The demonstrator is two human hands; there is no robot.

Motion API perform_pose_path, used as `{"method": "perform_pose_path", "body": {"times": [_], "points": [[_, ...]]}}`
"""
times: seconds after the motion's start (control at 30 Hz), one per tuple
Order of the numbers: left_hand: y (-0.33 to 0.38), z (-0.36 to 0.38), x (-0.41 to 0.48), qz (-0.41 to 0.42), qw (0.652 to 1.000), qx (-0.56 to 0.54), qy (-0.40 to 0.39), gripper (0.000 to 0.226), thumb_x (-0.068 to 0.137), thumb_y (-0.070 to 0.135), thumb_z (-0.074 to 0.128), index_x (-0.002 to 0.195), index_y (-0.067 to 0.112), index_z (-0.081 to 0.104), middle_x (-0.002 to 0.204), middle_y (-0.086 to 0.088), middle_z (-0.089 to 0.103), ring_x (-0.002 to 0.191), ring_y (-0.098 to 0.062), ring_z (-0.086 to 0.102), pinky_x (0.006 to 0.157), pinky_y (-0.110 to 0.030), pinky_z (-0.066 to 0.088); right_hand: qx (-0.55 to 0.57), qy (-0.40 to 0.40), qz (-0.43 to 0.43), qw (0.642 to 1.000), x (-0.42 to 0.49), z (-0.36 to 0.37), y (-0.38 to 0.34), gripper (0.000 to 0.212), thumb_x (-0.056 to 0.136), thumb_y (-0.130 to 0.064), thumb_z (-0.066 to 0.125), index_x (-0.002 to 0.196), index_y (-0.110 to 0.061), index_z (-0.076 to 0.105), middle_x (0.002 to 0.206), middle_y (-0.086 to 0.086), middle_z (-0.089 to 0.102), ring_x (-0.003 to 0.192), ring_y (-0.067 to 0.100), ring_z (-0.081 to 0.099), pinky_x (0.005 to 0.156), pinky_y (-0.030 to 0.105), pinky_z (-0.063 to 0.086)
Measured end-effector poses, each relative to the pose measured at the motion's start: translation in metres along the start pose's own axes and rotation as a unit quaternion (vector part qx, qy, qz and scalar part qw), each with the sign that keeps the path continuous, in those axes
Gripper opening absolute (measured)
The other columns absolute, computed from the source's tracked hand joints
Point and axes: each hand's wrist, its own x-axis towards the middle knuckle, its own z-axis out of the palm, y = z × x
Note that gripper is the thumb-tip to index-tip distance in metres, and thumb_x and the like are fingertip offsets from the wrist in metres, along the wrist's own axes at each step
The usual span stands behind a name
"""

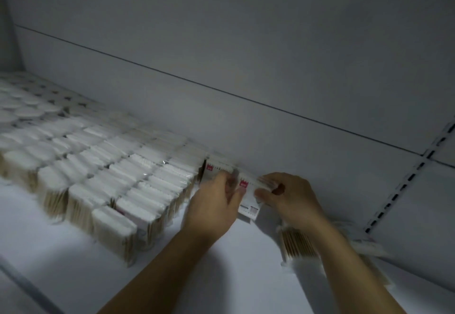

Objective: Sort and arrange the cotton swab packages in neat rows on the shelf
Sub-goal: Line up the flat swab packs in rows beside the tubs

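Hands: left hand (214, 203) and right hand (288, 198) each pinch a side edge of one cotton swab package (248, 198).
Risk: a tilted release could topple it into the standing rows (110, 166); the right forearm could drag the loose packages (298, 242).
Package position: between both hands, at the rows' right end, near the shelf (221, 276) back wall.

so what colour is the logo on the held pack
Red logo on the white pack; head view.
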Motion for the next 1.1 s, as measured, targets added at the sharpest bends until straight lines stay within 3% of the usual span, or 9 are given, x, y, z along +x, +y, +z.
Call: {"method": "perform_pose_path", "body": {"times": [0.1, 0.2, 0.3, 0.5, 0.63, 0.73, 0.87, 0.93, 1.1], "points": [[0.003, -0.004, -0.008, 0.000, 0.969, 0.227, -0.097, 0.039, 0.092, 0.050, 0.046, 0.117, 0.020, 0.044, 0.111, -0.002, 0.062, 0.104, -0.023, 0.061, 0.088, -0.036, 0.044, 0.001, 0.013, 0.012, 1.000, 0.015, 0.005, -0.010, 0.015, 0.078, -0.025, 0.077, 0.084, -0.029, 0.064, 0.081, -0.017, 0.066, 0.067, -0.006, 0.060, 0.053, 0.006, 0.043], [0.006, -0.008, -0.012, 0.011, 0.944, 0.296, -0.146, 0.038, 0.095, 0.051, 0.040, 0.116, 0.020, 0.049, 0.114, -0.003, 0.061, 0.107, -0.022, 0.059, 0.091, -0.036, 0.040, -0.028, 0.001, -0.011, 1.000, 0.033, 0.016, -0.025, 0.023, 0.076, -0.026, 0.079, 0.079, -0.031, 0.056, 0.079, -0.014, 0.063, 0.069, -0.001, 0.061, 0.057, 0.016, 0.050], [0.003, -0.015, -0.005, 0.005, 0.947, 0.293, -0.132, 0.037, 0.095, 0.049, 0.042, 0.118, 0.021, 0.051, 0.118, -0.002, 0.057, 0.111, -0.022, 0.057, 0.092, -0.034, 0.042, -0.092, -0.002, -0.026, 0.995, 0.051, 0.036, -0.042, 0.022, 0.075, -0.035, 0.076, 0.086, -0.027, 0.058, 0.086, -0.009, 0.063, 0.080, 0.011, 0.061, 0.071, 0.031, 0.053], [-0.001, -0.017, -0.003, 0.004, 0.956, 0.252, -0.149, 0.043, 0.095, 0.046, 0.045, 0.130, 0.021, 0.045, 0.126, -0.001, 0.052, 0.117, -0.020, 0.053, 0.096, -0.033, 0.042, -0.196, -0.007, -0.077, 0.977, 0.059, 0.071, -0.041, 0.029, 0.082, -0.038, 0.068, 0.102, -0.020, 0.061, 0.112, -0.003, 0.046, 0.108, 0.016, 0.044, 0.079, 0.029, 0.040], [-0.001, -0.011, -0.006, 0.015, 0.949, 0.265, -0.171, 0.047, 0.096, 0.046, 0.044, 0.134, 0.019, 0.043, 0.135, -0.002, 0.046, 0.120, -0.021, 0.051, 0.097, -0.034, 0.038, -0.187, -0.019, -0.059, 0.980, 0.043, 0.044, -0.029, 0.055, 0.081, -0.044, 0.069, 0.131, -0.029, 0.054, 0.137, -0.003, 0.040, 0.125, 0.019, 0.038, 0.100, 0.028, 0.035], [0.001, -0.010, -0.005, 0.047, 0.948, 0.253, -0.188, 0.048, 0.096, 0.047, 0.044, 0.135, 0.020, 0.045, 0.136, -0.004, 0.048, 0.121, -0.023, 0.050, 0.100, -0.035, 0.036, -0.167, 0.010, -0.019, 0.986, 0.009, 0.000, -0.005, 0.053, 0.082, -0.039, 0.070, 0.132, -0.037, 0.051, 0.132, -0.008, 0.045, 0.118, 0.014, 0.046, 0.094, 0.026, 0.037], [0.009, -0.002, -0.009, 0.111, 0.952, 0.149, -0.243, 0.047, 0.094, 0.049, 0.048, 0.137, 0.029, 0.046, 0.135, 0.006, 0.052, 0.123, -0.015, 0.050, 0.104, -0.033, 0.038, -0.299, -0.122, 0.100, 0.941, -0.030, -0.043, 0.023, 0.062, 0.076, -0.057, 0.068, 0.132, -0.036, 0.050, 0.132, -0.007, 0.050, 0.120, 0.016, 0.049, 0.096, 0.028, 0.038], [0.015, 0.004, -0.015, 0.139, 0.946, 0.116, -0.271, 0.045, 0.093, 0.048, 0.051, 0.135, 0.032, 0.047, 0.129, 0.010, 0.053, 0.118, -0.010, 0.051, 0.102, -0.030, 0.039, -0.354, -0.166, 0.107, 0.914, -0.037, -0.041, 0.027, 0.067, 0.076, -0.062, 0.066, 0.134, -0.034, 0.047, 0.134, -0.004, 0.051, 0.121, 0.020, 0.050, 0.100, 0.033, 0.038], [0.020, 0.013, -0.026, 0.150, 0.948, 0.067, -0.272, 0.042, 0.092, 0.044, 0.056, 0.133, 0.036, 0.050, 0.119, 0.014, 0.054, 0.103, -0.003, 0.050, 0.094, -0.024, 0.041, -0.343, -0.131, 0.078, 0.927, -0.036, -0.036, 0.038, 0.042, 0.083, -0.047, 0.064, 0.122, -0.033, 0.057, 0.127, -0.004, 0.060, 0.115, 0.020, 0.055, 0.094, 0.032, 0.042]]}}
